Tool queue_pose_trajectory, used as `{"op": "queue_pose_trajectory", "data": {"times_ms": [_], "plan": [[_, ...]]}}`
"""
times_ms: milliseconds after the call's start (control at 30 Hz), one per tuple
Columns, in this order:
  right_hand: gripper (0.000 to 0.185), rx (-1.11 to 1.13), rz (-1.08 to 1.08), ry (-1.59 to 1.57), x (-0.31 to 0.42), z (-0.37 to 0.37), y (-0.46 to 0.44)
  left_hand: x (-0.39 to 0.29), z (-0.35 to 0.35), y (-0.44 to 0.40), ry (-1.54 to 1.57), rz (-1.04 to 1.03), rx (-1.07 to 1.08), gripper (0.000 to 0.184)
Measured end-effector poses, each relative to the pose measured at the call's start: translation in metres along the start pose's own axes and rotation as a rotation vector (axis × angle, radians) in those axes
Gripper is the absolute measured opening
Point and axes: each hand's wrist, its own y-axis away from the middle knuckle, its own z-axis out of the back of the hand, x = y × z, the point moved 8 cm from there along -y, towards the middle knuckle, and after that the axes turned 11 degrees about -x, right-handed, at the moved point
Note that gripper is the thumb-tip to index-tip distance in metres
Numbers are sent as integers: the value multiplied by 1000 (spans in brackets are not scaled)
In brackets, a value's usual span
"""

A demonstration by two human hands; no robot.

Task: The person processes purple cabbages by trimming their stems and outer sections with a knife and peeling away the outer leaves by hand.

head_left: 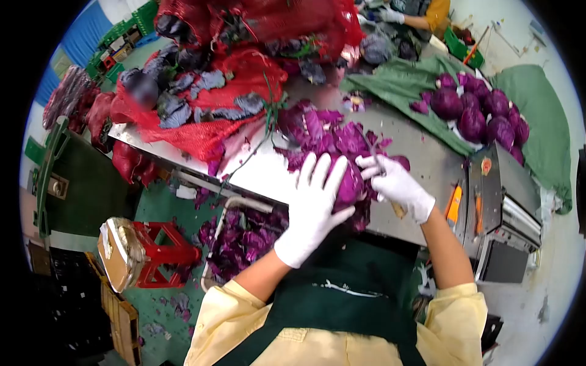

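My left hand (315, 198), in a white glove, lies over the near side of a red cabbage (349, 185) with its fingers spread, holding it at the table's front edge. In my white-gloved right hand (397, 186) is a knife (398, 210); its light handle end shows below the palm, and part of its blade seems to rise past the fingers. Loose purple leaves (323, 131) are heaped just behind the cabbage. Below the edge, left of my body, a pale crate (210, 268) holds many trimmed purple leaves.
Red mesh sacks (293, 24) of cabbages cover the table's back left. Peeled cabbages (473, 110) lie on green cloth (390, 85) at right, near a metal scale (506, 189) and an orange-handled tool (453, 206). A red stool (162, 253) stands left. Another person's sleeve (436, 18) shows behind.
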Motion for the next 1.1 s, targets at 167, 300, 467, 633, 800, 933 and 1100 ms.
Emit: {"op": "queue_pose_trajectory", "data": {"times_ms": [167, 300, 467, 633, 800, 933, 1100], "plan": [[51, -3, 28, 50, 23, -18, 13, 12, 2, -1, 53, 48, -27, 102], [64, -29, 184, 238, 29, -24, 7, 6, 2, -1, 36, 37, -23, 101], [57, 37, 26, 170, 23, -18, 7, -9, -2, -1, -47, -28, 18, 98], [49, -154, 329, 486, 35, -11, 12, -10, -7, -2, -97, -36, 43, 98], [14, -504, 565, 726, 34, -1, 1, -2, -2, 0, 2, -19, 3, 99], [17, -502, 497, 642, 24, 9, -10, 2, 2, 0, 38, -7, 4, 97], [40, -512, 455, 673, -5, 37, -20, 33, 5, 11, 181, 7, -33, 97]]}}
